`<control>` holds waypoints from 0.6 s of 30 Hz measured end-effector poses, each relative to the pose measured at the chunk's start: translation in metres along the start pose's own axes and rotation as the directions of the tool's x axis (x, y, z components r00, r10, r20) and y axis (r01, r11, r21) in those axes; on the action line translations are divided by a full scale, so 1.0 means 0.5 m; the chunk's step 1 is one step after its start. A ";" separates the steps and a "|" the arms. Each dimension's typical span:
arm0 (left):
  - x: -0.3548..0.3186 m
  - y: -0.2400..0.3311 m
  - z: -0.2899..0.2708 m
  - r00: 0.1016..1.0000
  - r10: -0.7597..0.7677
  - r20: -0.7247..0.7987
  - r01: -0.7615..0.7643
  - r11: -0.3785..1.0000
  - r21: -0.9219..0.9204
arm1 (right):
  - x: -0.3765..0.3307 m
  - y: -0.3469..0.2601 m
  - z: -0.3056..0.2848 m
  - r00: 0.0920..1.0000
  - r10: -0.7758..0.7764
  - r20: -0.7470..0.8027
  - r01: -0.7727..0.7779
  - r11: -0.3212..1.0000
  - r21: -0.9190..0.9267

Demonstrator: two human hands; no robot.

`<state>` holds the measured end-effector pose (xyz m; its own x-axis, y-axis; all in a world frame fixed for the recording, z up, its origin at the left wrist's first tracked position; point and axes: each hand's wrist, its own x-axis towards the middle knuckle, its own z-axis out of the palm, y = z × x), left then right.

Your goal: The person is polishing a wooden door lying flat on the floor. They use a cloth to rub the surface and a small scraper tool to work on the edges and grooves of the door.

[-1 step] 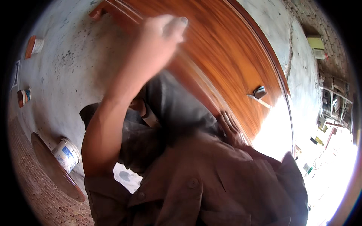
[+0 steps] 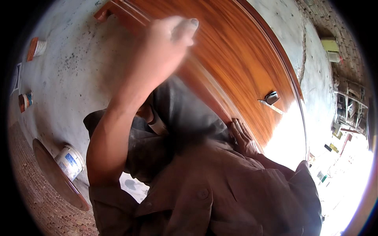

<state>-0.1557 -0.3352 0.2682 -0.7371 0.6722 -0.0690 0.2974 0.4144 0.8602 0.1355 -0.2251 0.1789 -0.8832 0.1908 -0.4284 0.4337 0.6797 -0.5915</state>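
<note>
A glossy reddish-brown wooden panel [image 2: 236, 59] with streaked grain and a raised moulded edge lies across my lap and beyond. My left hand [image 2: 173, 35] is closed over its near edge at the upper middle, blurred by motion. A small dark grey bit shows at its fingertips, too little to name. Further right, my right hand [image 2: 243, 137] rests on the near edge, fingers stretched out flat, holding nothing visible. On the panel's right part sit a small dark object [image 2: 271, 97] and a thin pale strip, perhaps a blade [image 2: 271, 106].
To the left, a white bucket [image 2: 71, 162] with a blue label stands beside a brown round-edged board [image 2: 55, 175]. Small containers [image 2: 26, 101] and a brick-coloured block [image 2: 32, 49] are on the stained floor [image 2: 78, 70]. Clutter [image 2: 348, 106] lines the far right, near glaring light.
</note>
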 end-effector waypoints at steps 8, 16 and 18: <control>0.022 -0.035 0.025 0.999 0.030 0.031 -0.031 0.999 0.021 | 0.080 0.015 0.044 0.964 -0.248 -0.100 0.250 0.968 0.002; 0.004 -0.006 0.013 0.999 0.048 -0.013 -0.047 0.997 0.068 | 0.075 0.063 0.058 0.957 -0.249 -0.146 0.225 0.961 -0.162; 0.014 0.005 0.018 0.998 0.052 -0.026 -0.049 0.993 0.105 | 0.192 0.052 0.067 0.880 -0.424 -0.216 0.380 0.899 -0.217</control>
<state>-0.1546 -0.3241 0.2652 -0.7363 0.6766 -0.0114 0.3951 0.4435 0.8045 0.0679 -0.2131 0.0995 -0.9992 0.0328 0.0216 0.0157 0.8374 -0.5464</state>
